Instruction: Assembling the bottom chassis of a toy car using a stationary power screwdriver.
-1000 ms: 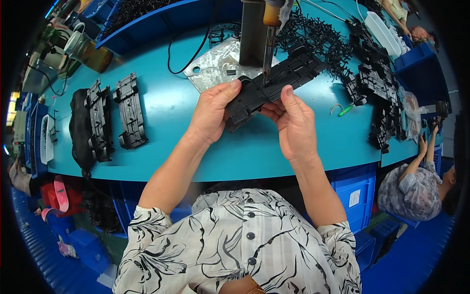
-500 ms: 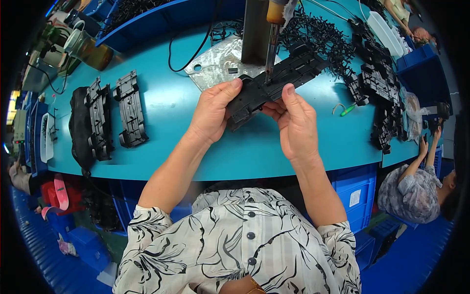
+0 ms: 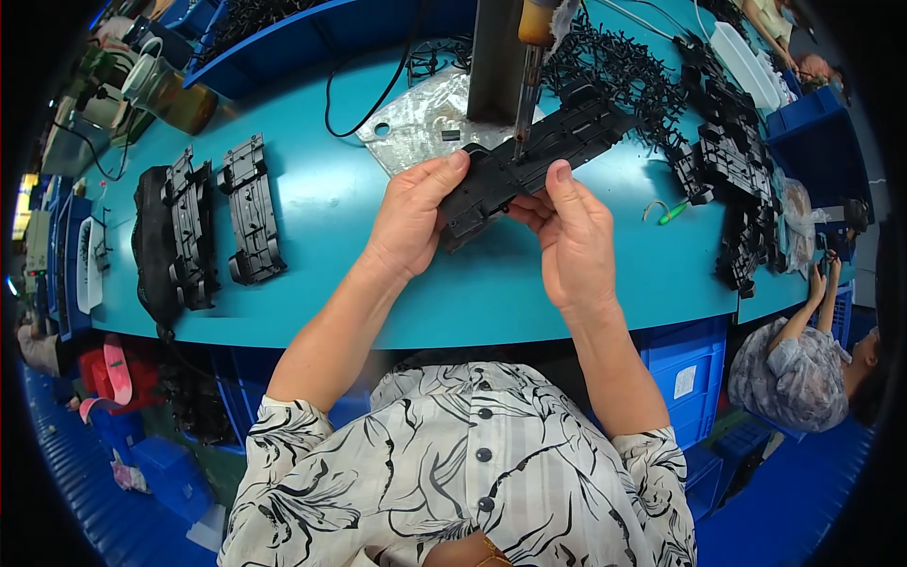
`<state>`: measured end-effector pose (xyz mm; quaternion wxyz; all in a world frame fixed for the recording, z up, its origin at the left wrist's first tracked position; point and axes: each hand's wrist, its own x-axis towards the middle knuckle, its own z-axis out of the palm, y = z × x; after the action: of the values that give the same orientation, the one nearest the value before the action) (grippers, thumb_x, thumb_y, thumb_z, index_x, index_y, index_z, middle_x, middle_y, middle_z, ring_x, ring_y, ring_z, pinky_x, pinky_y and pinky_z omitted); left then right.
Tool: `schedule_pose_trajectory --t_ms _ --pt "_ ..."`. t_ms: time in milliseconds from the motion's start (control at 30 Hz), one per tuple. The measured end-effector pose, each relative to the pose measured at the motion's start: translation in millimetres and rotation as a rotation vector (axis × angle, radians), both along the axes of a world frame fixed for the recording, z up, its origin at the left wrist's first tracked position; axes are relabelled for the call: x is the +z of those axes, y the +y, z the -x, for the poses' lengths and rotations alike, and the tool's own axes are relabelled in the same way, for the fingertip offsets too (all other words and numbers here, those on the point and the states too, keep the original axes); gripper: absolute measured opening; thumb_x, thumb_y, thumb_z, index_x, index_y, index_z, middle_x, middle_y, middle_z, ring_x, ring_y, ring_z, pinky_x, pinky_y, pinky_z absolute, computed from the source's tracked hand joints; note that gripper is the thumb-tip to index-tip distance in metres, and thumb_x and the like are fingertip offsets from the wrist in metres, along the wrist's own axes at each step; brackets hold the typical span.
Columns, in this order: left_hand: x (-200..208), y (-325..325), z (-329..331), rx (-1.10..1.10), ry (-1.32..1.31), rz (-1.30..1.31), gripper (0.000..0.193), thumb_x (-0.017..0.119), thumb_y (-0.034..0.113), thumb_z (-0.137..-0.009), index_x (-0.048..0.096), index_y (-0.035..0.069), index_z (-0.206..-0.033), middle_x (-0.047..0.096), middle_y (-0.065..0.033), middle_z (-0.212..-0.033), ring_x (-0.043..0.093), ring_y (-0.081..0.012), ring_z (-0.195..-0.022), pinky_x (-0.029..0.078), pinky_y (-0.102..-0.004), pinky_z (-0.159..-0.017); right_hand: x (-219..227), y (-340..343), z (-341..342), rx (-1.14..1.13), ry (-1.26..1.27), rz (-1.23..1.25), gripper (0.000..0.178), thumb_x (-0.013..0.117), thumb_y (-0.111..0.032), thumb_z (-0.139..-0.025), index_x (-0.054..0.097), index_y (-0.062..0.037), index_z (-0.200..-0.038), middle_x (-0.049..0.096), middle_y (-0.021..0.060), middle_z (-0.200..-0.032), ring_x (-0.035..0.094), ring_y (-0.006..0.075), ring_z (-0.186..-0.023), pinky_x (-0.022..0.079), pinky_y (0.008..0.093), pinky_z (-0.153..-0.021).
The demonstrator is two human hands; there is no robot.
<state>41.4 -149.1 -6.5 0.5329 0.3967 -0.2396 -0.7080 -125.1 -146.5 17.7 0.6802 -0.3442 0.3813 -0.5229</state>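
A long black plastic chassis piece [image 3: 576, 135] is held slanting above the table, its right end farther from me. My left hand [image 3: 406, 217] grips its near-left end, thumb on top. My right hand [image 3: 578, 246] holds its near edge around the middle, thumb raised along the side and fingers curled underneath, partly hidden. A tool like a soldering iron [image 3: 530, 83], with an orange-yellow handle, points down from above. Its tip meets the chassis's upper face near the middle. Behind stands a dark metal post [image 3: 495, 66] on a shiny metal base plate [image 3: 416, 123].
Two similar chassis pieces [image 3: 252, 210] lie at left beside a black cloth-like bundle [image 3: 156, 250]. Small black parts [image 3: 614, 71] are heaped behind the post, and more chassis pieces [image 3: 732, 161] pile up at right. A green-handled tool [image 3: 673, 213] lies nearby. A co-worker [image 3: 794, 373] sits at right.
Both hands and the chassis stay almost in place, with the iron's tip still on it. The co-worker's hands at right have shifted slightly.
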Motion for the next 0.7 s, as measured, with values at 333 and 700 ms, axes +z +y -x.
schedule_pose_trajectory --t_ms 333,700 --pt "-3.3 -0.2 4.0 0.066 -0.001 0.019 0.025 0.059 0.023 -0.093 0.065 -0.001 -0.097 0.066 -0.0066 -0.084 0.062 -0.0097 -0.069 0.053 -0.0238 -0.064 0.1 -1.6 2.8 0.015 0.027 -0.044 0.036 0.049 -0.035 -0.097 0.062 -0.0014 -0.102 0.065 0.0078 -0.096 0.062 0.0165 -0.084 0.052 0.0329 -0.077" --pt "-7.8 -4.6 8.6 0.140 -0.061 0.093 0.025 0.062 0.024 -0.091 0.065 -0.001 -0.095 0.066 -0.0049 -0.084 0.060 -0.0078 -0.069 0.052 -0.0212 -0.064 -3.1 -3.6 10.7 0.032 0.044 -0.148 0.039 0.056 -0.038 -0.093 0.060 0.0004 -0.094 0.061 0.0101 -0.084 0.062 0.0197 -0.077 0.053 0.0341 -0.073"
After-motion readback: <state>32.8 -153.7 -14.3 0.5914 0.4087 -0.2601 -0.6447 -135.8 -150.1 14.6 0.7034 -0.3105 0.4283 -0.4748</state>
